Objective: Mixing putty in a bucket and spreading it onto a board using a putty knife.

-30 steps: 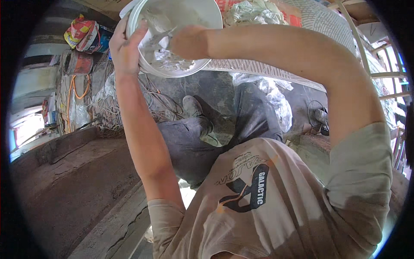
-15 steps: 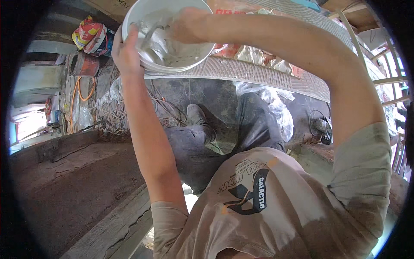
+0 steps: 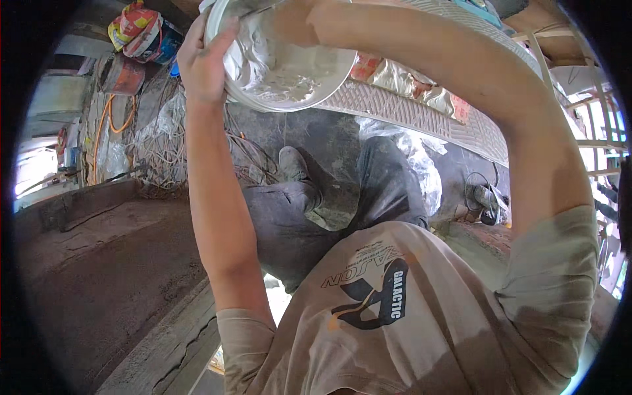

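A white plastic bucket (image 3: 334, 74) is tilted toward me at the top of the view, with thick white paste (image 3: 253, 60) smeared inside it. My left hand (image 3: 205, 62) grips the bucket's left rim, its thumb over the edge and the fingers around the outside. Inside the bucket's upper part is my right hand (image 3: 296, 24), closed, its fingers partly blurred. A thin dark blade-like tool (image 3: 263, 12) juts leftward from it above the paste; its handle is hidden in the hand, and its exact kind does not show.
Behind the bucket runs a ridged light panel (image 3: 408, 108) bearing a torn red-and-white bag (image 3: 395, 79). Tangled cables (image 3: 168, 155), an orange hose (image 3: 99, 141) and a tub with a red-yellow bag (image 3: 141, 33) lie left. Clear plastic sheeting (image 3: 421, 164) and a wooden beam (image 3: 164, 342) are nearby.
The bucket and my left hand have shifted slightly up and right in view. My right hand has moved up inside the bucket, and the tool has lifted from the paste toward the upper rim.
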Demonstrator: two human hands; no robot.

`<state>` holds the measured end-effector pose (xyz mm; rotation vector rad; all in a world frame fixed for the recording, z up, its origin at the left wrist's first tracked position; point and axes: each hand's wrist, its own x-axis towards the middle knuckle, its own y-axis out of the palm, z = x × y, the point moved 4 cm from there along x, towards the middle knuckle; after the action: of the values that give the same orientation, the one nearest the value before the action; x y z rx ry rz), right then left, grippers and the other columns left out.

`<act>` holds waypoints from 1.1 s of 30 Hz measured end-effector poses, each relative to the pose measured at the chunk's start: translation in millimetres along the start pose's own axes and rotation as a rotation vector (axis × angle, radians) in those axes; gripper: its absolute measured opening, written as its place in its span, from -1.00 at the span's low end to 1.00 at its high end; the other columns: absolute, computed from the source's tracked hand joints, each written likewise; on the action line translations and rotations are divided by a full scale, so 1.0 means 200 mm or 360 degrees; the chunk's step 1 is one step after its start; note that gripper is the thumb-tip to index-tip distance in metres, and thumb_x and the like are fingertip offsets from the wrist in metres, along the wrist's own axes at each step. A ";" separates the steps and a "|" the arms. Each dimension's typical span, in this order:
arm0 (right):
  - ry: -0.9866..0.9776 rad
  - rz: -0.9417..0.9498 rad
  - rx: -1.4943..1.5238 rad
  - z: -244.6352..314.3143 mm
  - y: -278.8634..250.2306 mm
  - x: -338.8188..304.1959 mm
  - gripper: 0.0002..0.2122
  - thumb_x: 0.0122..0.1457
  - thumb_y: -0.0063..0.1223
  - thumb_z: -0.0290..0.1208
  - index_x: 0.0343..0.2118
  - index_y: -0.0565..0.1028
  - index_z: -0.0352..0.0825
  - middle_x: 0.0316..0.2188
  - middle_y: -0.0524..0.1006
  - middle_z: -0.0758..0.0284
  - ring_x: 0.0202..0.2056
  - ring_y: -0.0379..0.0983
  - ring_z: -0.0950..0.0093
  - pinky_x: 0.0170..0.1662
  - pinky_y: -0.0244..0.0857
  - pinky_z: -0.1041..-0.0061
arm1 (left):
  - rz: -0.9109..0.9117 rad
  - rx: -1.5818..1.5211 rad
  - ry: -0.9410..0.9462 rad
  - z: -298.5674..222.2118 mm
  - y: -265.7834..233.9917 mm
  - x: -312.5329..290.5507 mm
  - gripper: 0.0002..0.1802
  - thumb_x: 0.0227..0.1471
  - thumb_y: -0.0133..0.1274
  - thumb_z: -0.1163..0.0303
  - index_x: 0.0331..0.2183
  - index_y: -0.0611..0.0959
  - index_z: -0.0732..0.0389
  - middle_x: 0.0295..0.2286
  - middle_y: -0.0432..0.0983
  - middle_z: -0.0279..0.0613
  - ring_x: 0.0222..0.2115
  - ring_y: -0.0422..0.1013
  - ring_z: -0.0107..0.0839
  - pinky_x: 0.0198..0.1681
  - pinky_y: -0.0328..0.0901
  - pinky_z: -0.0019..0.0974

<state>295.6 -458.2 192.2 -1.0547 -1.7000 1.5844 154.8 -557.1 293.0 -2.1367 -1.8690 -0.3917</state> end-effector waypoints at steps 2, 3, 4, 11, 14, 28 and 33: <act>0.0116 0.0185 -0.0236 0.26 -0.32 -0.20 -0.68 0.15 0.13 -0.26 -0.07 0.69 -0.24 0.00 0.63 0.12 0.06 0.57 0.18 0.10 0.43 0.08 | -0.0143 0.0198 0.0036 -0.10 -0.11 -0.08 -0.44 0.10 0.16 0.32 0.10 0.55 0.39 -0.02 0.57 -0.09 -0.01 0.49 -0.25 0.10 0.33 -0.25; 0.0199 0.0281 -0.0362 0.31 -0.38 -0.26 -0.71 0.20 0.05 -0.32 -0.10 0.70 -0.24 -0.05 0.65 0.12 0.03 0.58 0.18 0.09 0.44 0.14 | -0.0159 0.0205 0.0023 -0.11 -0.14 -0.10 -0.44 0.10 0.16 0.32 0.10 0.55 0.39 -0.02 0.57 -0.09 -0.01 0.49 -0.25 0.10 0.33 -0.25; 0.0222 0.0280 -0.0365 0.26 -0.40 -0.29 -0.71 0.20 0.05 -0.32 -0.10 0.70 -0.24 -0.05 0.65 0.12 0.03 0.58 0.18 0.09 0.44 0.14 | -0.0165 0.0128 -0.0006 -0.14 -0.10 -0.07 -0.42 0.09 0.17 0.34 0.12 0.54 0.39 -0.01 0.56 -0.09 0.00 0.48 -0.26 0.12 0.31 -0.26; -0.0712 0.0409 -0.0814 -0.17 -0.06 -0.09 -0.76 0.15 0.07 -0.37 -0.22 0.74 -0.21 -0.17 0.69 0.16 -0.08 0.63 0.17 0.00 0.48 0.13 | -0.0029 -0.0173 0.0061 -0.08 0.07 -0.03 -0.40 0.05 0.16 0.41 0.14 0.53 0.40 0.00 0.55 -0.10 0.02 0.45 -0.29 0.16 0.27 -0.27; -0.0273 -0.0018 -0.0689 -0.10 0.03 -0.14 -0.78 0.12 0.09 -0.40 -0.25 0.74 -0.21 -0.22 0.70 0.21 -0.12 0.65 0.18 -0.04 0.50 0.13 | 0.0108 0.0015 0.0155 -0.13 0.12 -0.03 -0.38 0.00 0.16 0.45 0.13 0.53 0.41 -0.01 0.55 -0.10 0.02 0.45 -0.29 0.15 0.27 -0.28; -0.0428 0.0709 -0.0317 0.08 -0.25 -0.29 -0.79 0.02 0.15 -0.38 -0.31 0.73 -0.24 -0.28 0.70 0.18 -0.18 0.65 0.17 -0.11 0.51 0.15 | 0.0064 0.0169 0.0103 -0.13 0.02 -0.14 -0.20 -0.18 0.22 0.29 0.14 0.51 0.44 0.01 0.53 -0.11 0.02 0.44 -0.30 0.14 0.26 -0.30; -0.0967 0.0254 -0.0595 -0.05 0.20 -0.18 -0.76 0.02 0.15 -0.32 -0.29 0.72 -0.26 -0.32 0.68 0.17 -0.23 0.64 0.17 -0.20 0.51 0.15 | 0.0115 0.0129 0.0116 -0.20 0.11 -0.15 -0.17 -0.19 0.23 0.30 0.15 0.50 0.44 0.02 0.53 -0.09 0.03 0.44 -0.28 0.15 0.26 -0.28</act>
<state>329.2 -483.0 157.9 -0.9519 -2.4428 1.8607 172.4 -602.1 317.8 -2.1007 -1.7331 -0.3663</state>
